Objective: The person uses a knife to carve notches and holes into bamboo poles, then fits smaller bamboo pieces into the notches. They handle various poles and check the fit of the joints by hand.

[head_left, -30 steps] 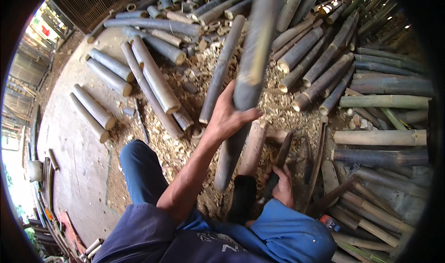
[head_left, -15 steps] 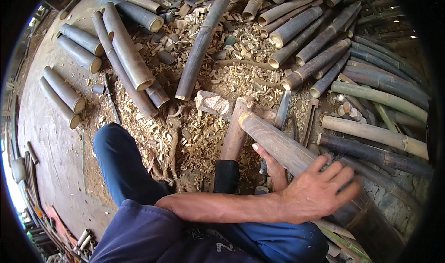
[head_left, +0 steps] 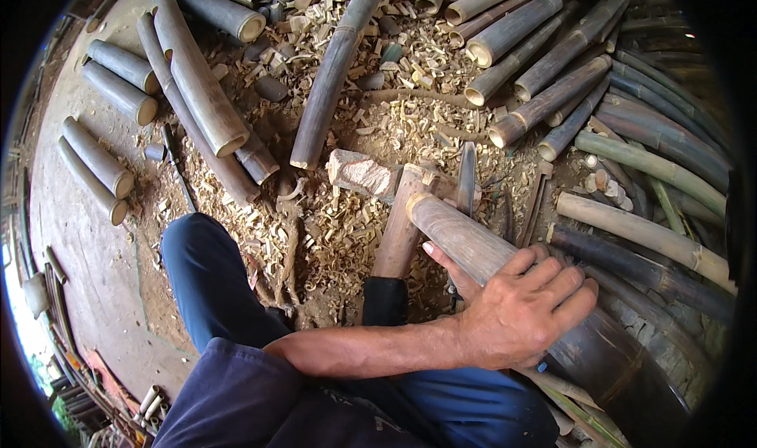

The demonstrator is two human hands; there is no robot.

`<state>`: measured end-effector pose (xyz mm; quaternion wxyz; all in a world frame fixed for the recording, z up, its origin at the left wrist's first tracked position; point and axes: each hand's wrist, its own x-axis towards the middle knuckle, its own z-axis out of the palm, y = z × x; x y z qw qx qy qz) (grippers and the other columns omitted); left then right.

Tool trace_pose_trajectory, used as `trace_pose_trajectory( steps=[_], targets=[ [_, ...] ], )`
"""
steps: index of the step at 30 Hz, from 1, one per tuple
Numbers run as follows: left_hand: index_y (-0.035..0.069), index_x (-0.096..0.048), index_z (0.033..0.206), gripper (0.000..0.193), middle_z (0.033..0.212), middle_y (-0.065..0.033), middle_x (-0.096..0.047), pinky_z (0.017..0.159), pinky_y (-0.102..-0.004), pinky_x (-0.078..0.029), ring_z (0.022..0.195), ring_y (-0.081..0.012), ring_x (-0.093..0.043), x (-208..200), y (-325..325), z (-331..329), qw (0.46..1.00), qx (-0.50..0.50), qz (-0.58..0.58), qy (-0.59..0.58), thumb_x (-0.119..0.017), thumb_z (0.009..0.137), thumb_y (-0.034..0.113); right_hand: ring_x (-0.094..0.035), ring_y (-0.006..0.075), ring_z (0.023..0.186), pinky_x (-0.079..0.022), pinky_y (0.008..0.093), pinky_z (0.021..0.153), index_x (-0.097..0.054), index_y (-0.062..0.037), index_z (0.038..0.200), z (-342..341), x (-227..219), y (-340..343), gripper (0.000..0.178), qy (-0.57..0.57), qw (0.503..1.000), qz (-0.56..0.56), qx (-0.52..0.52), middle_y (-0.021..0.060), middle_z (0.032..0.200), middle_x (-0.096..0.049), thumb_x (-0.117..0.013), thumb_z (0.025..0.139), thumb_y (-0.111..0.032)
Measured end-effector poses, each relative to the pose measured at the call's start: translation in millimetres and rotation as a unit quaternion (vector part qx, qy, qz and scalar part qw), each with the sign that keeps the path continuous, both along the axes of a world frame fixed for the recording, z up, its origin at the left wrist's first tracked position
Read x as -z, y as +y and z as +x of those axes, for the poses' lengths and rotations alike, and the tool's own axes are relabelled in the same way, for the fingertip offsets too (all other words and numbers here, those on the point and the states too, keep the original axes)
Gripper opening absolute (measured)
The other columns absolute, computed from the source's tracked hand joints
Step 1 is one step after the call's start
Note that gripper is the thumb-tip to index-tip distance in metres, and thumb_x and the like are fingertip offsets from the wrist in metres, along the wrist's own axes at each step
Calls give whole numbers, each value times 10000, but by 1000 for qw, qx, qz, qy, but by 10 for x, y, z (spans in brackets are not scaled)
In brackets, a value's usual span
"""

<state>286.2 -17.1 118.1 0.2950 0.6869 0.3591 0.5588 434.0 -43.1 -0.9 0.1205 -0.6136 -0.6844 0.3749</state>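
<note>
A thick bamboo pole (head_left: 473, 239) runs from the middle down to the lower right. Its upper length is pale and scraped, the lower part dark and smooth. My left hand (head_left: 524, 306), its forearm crossing from the left, is wrapped over the top of the pole. From beneath, my right hand (head_left: 451, 268) supports the pole's near side; only its thumb and part of the palm show. The pole's pale end leans against a wooden post (head_left: 402, 223) with a black wrapping (head_left: 385, 300). Just beyond that end, a metal blade (head_left: 467, 176) stands upright.
A hacked wood block (head_left: 363, 173) lies behind the post amid bamboo shavings (head_left: 355, 235). Several cut bamboo poles (head_left: 516, 30) are stacked at the far right, others (head_left: 201, 77) at the left. A long narrow tool (head_left: 180, 172) rests near my left knee (head_left: 197, 243).
My left hand has shifted slightly left along the pole, and its fingers have closed more snugly. The pole has shifted a little. The whole view has moved slightly.
</note>
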Motion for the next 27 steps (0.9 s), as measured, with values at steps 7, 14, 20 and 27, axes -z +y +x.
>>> trace_pose_trajectory(
  steps=[7,14,20,27],
  targets=[
    [10,-688,1064,408,978,-93,-652,798,-390,-510,900,-223,-651,27,51,49,999,-32,-3,-40,-667,706,203,-592,295,1154,-467,402,1003,-541,-49,1330,70,16,34,461,-60,997,-4,-46,155,1251,-639,-719,914,-139],
    [3,-694,1062,406,1004,-112,-667,785,-388,-510,901,-230,-658,19,138,-3,998,-21,-14,-59,-666,703,189,-616,313,1102,-488,412,962,-555,-51,1289,163,36,50,390,-123,988,-6,-96,167,1207,-657,-690,936,-146],
    [3,-674,1116,503,1055,-115,-661,788,-401,-511,935,-264,-652,49,237,-67,999,6,-23,-48,-721,649,184,-637,329,1058,-507,422,927,-566,-52,1255,242,53,76,331,-185,971,-5,-152,177,1168,-671,-664,955,-152],
    [11,-572,1005,435,922,-115,-588,759,-425,-484,902,-308,-625,42,511,-211,996,60,-45,-57,-732,602,38,-662,348,1006,-528,433,887,-579,-53,1215,420,174,68,266,-270,937,-20,-220,189,1124,-688,-635,978,-160]
  ],
)
